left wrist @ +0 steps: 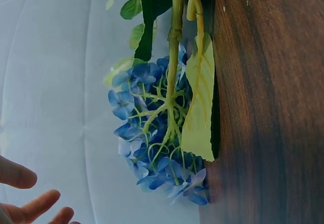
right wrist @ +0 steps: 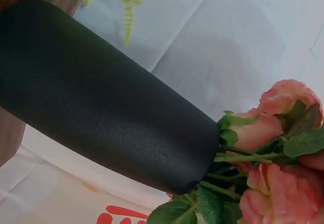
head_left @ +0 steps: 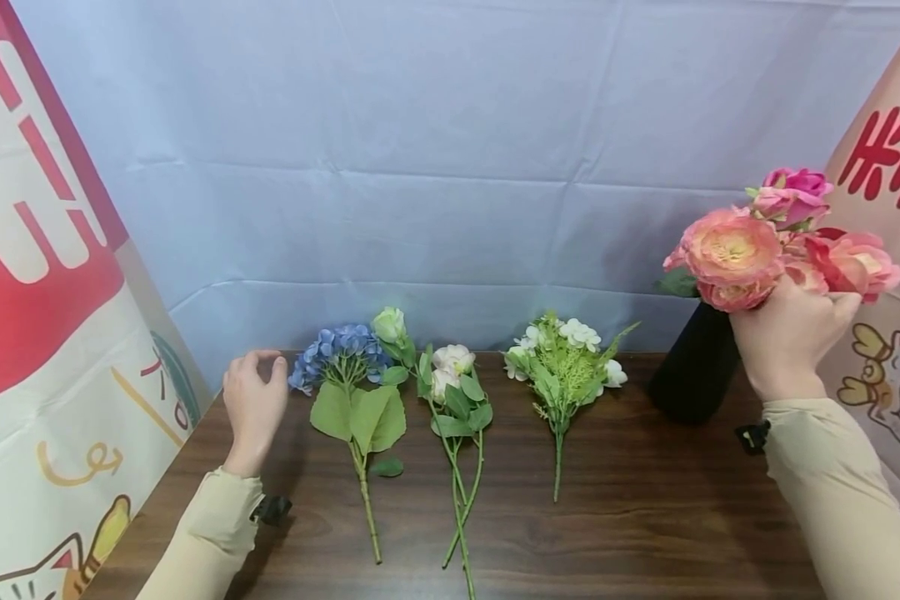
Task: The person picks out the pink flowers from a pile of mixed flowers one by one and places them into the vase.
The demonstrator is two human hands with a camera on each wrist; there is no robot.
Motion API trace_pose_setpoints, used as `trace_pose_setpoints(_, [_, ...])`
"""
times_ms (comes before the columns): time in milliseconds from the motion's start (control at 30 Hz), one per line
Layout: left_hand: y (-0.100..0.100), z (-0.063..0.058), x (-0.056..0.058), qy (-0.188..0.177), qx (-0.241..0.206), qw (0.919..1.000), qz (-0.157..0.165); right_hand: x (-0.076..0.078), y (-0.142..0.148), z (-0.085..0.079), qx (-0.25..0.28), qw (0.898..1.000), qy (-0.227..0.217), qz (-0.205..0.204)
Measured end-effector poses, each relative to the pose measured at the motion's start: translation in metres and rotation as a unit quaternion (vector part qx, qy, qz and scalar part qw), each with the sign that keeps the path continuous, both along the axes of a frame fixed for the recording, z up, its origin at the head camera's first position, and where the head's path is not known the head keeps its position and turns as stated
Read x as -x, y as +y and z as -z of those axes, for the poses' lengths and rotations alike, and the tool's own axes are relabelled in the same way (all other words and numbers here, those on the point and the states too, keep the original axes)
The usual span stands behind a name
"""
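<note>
My right hand [head_left: 791, 342] grips a bunch of pink and coral artificial roses [head_left: 731, 250] just below the blooms; the blooms partly hide its fingers. The stems run into the mouth of a black vase [right wrist: 111, 97], which stands at the right of the table. My left hand [head_left: 255, 400] is at the table's left side with relaxed, slightly bent fingers [left wrist: 40, 206] and holds nothing. Just right of it, apart from the fingers, lies a blue hydrangea [head_left: 345, 354] with broad green leaves.
On the brown table [head_left: 630, 533] lie pale pink roses [head_left: 453, 362] with crossed stems, a light green rose [head_left: 390, 325] and a white-flowered sprig [head_left: 562, 367]. A light blue cloth [head_left: 450, 167] hangs behind. Printed cloths hang at the left [head_left: 37, 292] and right.
</note>
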State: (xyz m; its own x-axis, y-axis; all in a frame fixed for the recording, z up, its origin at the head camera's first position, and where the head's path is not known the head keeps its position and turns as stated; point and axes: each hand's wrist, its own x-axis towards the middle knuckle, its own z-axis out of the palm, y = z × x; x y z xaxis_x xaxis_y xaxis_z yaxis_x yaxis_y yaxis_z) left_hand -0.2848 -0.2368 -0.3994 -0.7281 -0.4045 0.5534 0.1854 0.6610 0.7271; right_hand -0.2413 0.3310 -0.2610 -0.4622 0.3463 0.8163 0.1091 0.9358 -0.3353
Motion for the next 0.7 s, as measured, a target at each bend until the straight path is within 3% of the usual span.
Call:
trace_pose_setpoints(167, [-0.001, 0.000, 0.000, 0.006, 0.000, 1.0000, 0.001, 0.001, -0.002, 0.004, 0.033, 0.999, -0.002, -0.010])
trace_pose_setpoints(233, [-0.001, 0.000, 0.000, 0.006, -0.001, 1.0000, 0.003, 0.001, -0.002, 0.009, 0.028, 0.999, 0.016, -0.009])
trace_pose_setpoints(433, [-0.002, -0.001, 0.000, 0.002, -0.004, 1.0000, 0.004, 0.003, 0.000, 0.025, -0.052, 0.993, 0.107, 0.024])
trace_pose_setpoints(700, [-0.003, 0.000, -0.001, -0.004, -0.006, 1.0000, 0.002, 0.006, -0.002, 0.035, -0.046, 0.988, 0.148, 0.030])
